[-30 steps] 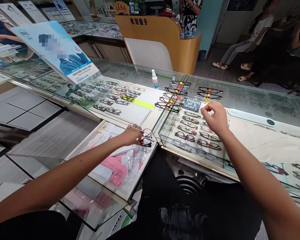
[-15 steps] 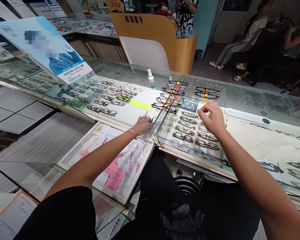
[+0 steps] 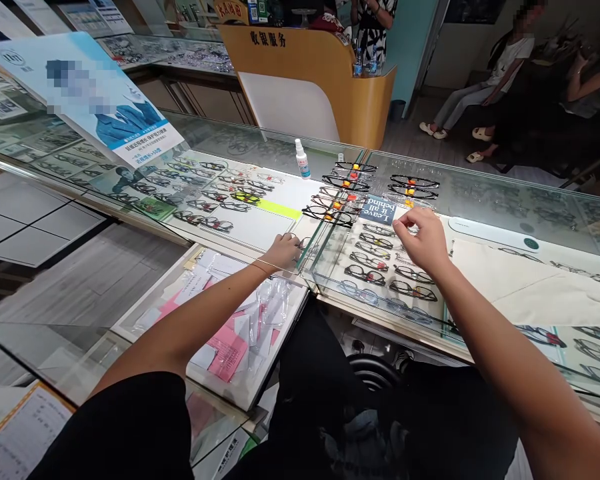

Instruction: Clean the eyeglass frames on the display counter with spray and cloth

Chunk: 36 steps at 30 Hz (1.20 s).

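My left hand [image 3: 281, 251] rests on the glass counter top by the seam between two cases, fingers curled down. Part of a dark eyeglass frame [image 3: 304, 244] shows beside its fingertips; whether the hand grips it is unclear. My right hand [image 3: 423, 237] is closed in a pinch above the right case, beside a dark card [image 3: 378, 209] with white lettering. Anything between those fingers is too small to make out. Folded black eyeglasses with orange tags [image 3: 329, 215] lie stacked along the seam, and more black eyeglasses [image 3: 413, 182] lie behind my right hand.
A white spray bottle [image 3: 303, 160] stands toward the back of the counter. Rows of eyeglasses [image 3: 365, 275] show through the glass. A cream cloth [image 3: 525, 280] lies at right, a blue poster stand [image 3: 95, 100] at left. An open drawer [image 3: 260, 393] holds pink and white papers. People sit far off.
Both hands keep nearly the same place and pose. The whole view has shifted very slightly; no object has visibly moved on the counter.
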Available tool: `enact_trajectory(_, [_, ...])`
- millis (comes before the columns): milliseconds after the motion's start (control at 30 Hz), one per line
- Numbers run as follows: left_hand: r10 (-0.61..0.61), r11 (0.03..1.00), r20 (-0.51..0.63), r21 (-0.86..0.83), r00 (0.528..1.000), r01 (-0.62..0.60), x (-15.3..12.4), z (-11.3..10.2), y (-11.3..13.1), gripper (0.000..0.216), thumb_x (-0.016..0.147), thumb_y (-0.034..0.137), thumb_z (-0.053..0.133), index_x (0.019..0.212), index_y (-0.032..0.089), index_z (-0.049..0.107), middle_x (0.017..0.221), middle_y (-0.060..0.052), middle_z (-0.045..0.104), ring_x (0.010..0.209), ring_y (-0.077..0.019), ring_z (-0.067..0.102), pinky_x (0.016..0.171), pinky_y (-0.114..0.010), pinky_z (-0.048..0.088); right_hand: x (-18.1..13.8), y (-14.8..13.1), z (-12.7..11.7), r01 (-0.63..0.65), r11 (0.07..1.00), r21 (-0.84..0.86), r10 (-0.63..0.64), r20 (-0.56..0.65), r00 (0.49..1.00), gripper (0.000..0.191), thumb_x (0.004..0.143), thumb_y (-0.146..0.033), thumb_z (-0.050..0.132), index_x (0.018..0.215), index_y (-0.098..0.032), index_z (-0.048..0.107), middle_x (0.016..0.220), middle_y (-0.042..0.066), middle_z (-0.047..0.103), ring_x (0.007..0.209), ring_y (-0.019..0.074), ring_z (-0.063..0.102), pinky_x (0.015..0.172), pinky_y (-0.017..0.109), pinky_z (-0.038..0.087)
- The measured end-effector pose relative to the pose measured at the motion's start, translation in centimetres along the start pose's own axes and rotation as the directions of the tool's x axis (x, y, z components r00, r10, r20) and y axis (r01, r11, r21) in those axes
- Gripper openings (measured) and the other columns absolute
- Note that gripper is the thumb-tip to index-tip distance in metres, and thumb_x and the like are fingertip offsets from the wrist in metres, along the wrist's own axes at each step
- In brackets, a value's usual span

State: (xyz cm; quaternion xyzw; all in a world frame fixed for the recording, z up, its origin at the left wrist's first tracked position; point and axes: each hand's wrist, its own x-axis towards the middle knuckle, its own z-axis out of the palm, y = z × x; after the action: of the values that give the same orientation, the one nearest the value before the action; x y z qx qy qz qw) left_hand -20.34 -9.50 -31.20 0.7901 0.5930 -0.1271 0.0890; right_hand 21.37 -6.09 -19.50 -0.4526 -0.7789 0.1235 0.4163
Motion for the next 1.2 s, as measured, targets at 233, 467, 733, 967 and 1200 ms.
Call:
enact_trajectory(233, [0.006,1.000,0.021,-0.004,1.000,-0.005,-0.1,-0.4,0.0,0.010,0.082,0.017,0.072,0.087,0.017,0.080,0.146,-0.025,0.068,0.135,-0.0456,0.054,0.108,-0.059,0.039,0.0,0.0,0.0,0.002,1.000,-0.003,-0.002,-0.002,1.000,0.025,0.099,-0.037,0.065,0.076,-0.028,0.061,0.082,0.005,0.071,0.089,0.0298,0.062,0.086,0.047,0.044])
enact_trajectory(467, [-0.018,0.999,-0.021,-0.036,1.000,0.018,0.3,-1.5,-0.2,0.026,0.086,0.025,0.067,0.110,0.020,0.076,0.134,-0.023,0.072,0.132,-0.0451,0.054,0.108,-0.058,0.038,0.1,-0.2,0.1,0.004,1.000,-0.008,-0.004,-0.010,1.000,0.025,0.099,-0.036,0.065,0.077,-0.028,0.061,0.083,0.005,0.073,0.089,0.0298,0.062,0.087,0.048,0.045])
enact_trajectory(733, [0.004,0.997,-0.025,-0.079,1.000,-0.006,2.3,-2.4,0.9,0.040,0.080,0.035,0.072,0.118,0.023,0.067,0.110,-0.017,0.069,0.119,-0.0424,0.054,0.107,-0.055,0.039,0.2,-0.1,-0.1,-0.020,1.000,0.000,0.020,0.018,1.000,0.025,0.099,-0.037,0.065,0.077,-0.028,0.061,0.084,0.006,0.073,0.092,0.0306,0.064,0.089,0.049,0.045])
enact_trajectory(967, [0.039,0.997,-0.009,-0.074,0.999,-0.039,2.8,-3.0,1.6,0.044,0.075,0.029,0.076,0.117,0.024,0.067,0.094,-0.014,0.065,0.118,-0.0425,0.054,0.106,-0.055,0.039,0.3,0.0,-0.1,-0.021,1.000,-0.009,0.021,0.020,1.000,0.023,0.099,-0.036,0.065,0.078,-0.028,0.062,0.084,0.006,0.073,0.093,0.0308,0.065,0.092,0.049,0.047])
enact_trajectory(1200, [-0.042,0.998,-0.034,-0.057,0.999,0.040,1.8,-3.7,2.6,0.041,0.081,0.030,0.076,0.121,0.022,0.070,0.114,-0.020,0.071,0.127,-0.0448,0.055,0.108,-0.056,0.038,0.4,-0.1,-0.2,-0.021,1.000,-0.003,0.021,0.024,0.999,0.023,0.099,-0.036,0.064,0.078,-0.028,0.061,0.085,0.006,0.074,0.093,0.0312,0.065,0.090,0.049,0.047])
